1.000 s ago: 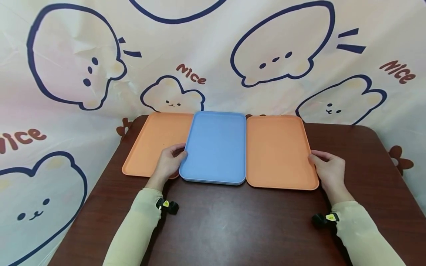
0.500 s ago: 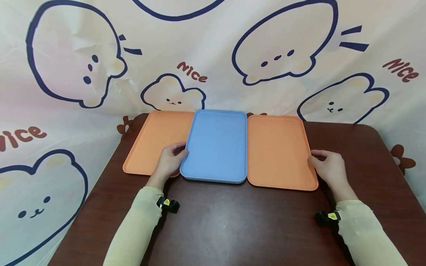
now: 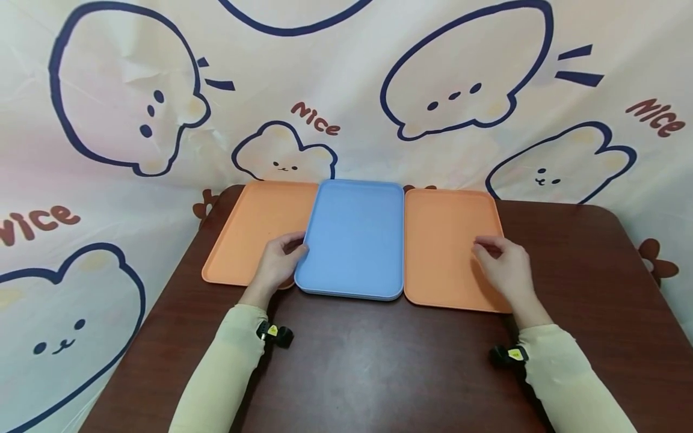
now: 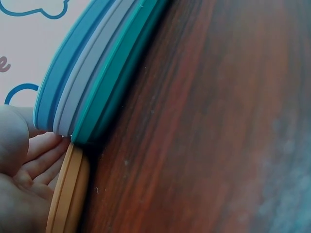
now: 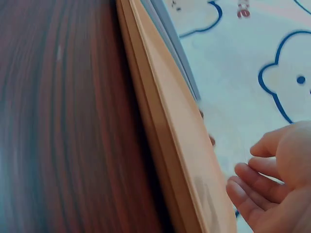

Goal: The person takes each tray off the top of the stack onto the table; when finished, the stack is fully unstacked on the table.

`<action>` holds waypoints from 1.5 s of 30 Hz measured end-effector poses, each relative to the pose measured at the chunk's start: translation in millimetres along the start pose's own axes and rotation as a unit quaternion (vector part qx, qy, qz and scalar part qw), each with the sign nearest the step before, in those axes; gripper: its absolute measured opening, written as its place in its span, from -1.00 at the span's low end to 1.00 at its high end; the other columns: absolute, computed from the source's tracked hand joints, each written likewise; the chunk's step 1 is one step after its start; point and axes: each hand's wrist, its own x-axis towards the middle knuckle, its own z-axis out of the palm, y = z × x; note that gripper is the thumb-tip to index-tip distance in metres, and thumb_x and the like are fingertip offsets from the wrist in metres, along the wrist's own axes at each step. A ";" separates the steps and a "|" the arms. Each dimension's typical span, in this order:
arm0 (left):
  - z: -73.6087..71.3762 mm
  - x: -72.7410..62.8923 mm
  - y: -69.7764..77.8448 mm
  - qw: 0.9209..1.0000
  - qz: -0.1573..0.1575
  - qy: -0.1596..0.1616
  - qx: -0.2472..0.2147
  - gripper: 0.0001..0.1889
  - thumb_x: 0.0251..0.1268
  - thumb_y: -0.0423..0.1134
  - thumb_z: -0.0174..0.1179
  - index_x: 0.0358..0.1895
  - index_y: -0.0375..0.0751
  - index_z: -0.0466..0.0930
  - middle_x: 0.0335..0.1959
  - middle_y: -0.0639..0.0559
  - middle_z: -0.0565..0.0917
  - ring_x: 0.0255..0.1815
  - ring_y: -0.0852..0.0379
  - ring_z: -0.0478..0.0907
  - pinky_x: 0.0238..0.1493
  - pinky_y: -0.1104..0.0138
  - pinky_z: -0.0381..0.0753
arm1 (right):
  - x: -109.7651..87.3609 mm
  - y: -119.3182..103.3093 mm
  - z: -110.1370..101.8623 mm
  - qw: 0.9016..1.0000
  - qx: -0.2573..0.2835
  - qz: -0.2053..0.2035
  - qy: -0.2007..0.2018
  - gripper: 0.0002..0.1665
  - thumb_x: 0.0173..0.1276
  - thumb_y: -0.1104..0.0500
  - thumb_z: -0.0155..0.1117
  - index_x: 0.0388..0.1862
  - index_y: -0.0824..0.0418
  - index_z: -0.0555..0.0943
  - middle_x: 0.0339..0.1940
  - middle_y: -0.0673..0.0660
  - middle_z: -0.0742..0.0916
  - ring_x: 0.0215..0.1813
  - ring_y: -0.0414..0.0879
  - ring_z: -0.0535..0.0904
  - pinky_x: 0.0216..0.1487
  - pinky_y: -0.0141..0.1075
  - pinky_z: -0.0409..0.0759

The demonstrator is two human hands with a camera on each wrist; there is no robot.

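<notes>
Three upright stacks or trays lie side by side. In the middle is a blue tray (image 3: pixel 354 240), topmost on a grey-lilac tray (image 4: pixel 92 73) and a green tray (image 4: pixel 116 77). My left hand (image 3: pixel 277 261) holds the stack's left edge, its thumb at the blue rim and its fingers beside and partly hidden. Beneath that hand lies the left orange tray (image 3: pixel 254 234). My right hand (image 3: pixel 506 267) hovers over the right part of the right orange tray (image 3: pixel 444 252), fingers loosely bent and nothing between them; the right wrist view shows a gap between fingertips and tray.
The trays lie on a dark brown wooden table (image 3: pixel 368 367), near its back edge. A cream cloth (image 3: pixel 357 78) with cartoon bears and lettering hangs behind. A small black camera is strapped to each wrist, over pale sleeves (image 3: pixel 222 367).
My right hand has let go of the right orange tray's right edge and moved left over it. The left hand stays at the blue tray's edge.
</notes>
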 end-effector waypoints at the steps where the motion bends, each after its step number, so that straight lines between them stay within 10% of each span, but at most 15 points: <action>1: 0.3 -0.1 0.2 1.000 0.000 0.001 0.000 -0.52 0.64 -0.25 0.19 0.50 -0.33 0.53 0.45 -0.32 0.61 0.53 -0.21 0.53 0.55 -0.06 0.53 | 0.7 -4.0 4.3 1.000 0.004 -0.009 -0.010 -0.63 0.60 0.16 0.32 0.21 0.39 0.75 0.13 0.40 0.82 0.14 0.25 0.74 -0.07 -0.60 0.44; 9: 1.5 -1.1 0.9 1.000 -0.002 0.005 0.002 -0.52 0.64 -0.28 0.17 0.50 -0.35 0.52 0.45 -0.33 0.61 0.52 -0.21 0.53 0.55 -0.07 0.53 | 7.2 -32.1 40.4 0.995 0.042 -0.028 -0.090 -0.61 0.64 0.18 0.26 0.28 0.39 0.71 0.14 0.37 0.82 0.16 0.22 0.74 0.17 -0.07 0.66; 17: 3.1 0.2 1.0 1.000 -0.002 0.004 0.007 -0.53 0.65 -0.28 0.16 0.50 -0.34 0.52 0.45 -0.33 0.61 0.52 -0.21 0.54 0.55 -0.06 0.53 | 12.8 -50.6 69.9 0.989 0.061 -0.015 -0.137 -0.55 0.65 0.14 0.22 0.33 0.39 0.67 0.14 0.35 0.80 0.16 0.20 0.71 0.22 0.04 0.68; 45: 0.8 -1.3 1.0 0.999 0.013 -0.002 0.037 -0.52 0.61 -0.20 0.26 0.46 -0.31 0.58 0.41 -0.29 0.66 0.48 -0.19 0.59 0.48 -0.06 0.60 | 10.9 -77.7 99.7 0.993 0.082 0.013 -0.086 -0.54 0.42 0.25 0.24 0.22 0.43 0.74 -0.10 0.32 0.84 -0.14 0.05 0.73 -0.26 -0.47 0.57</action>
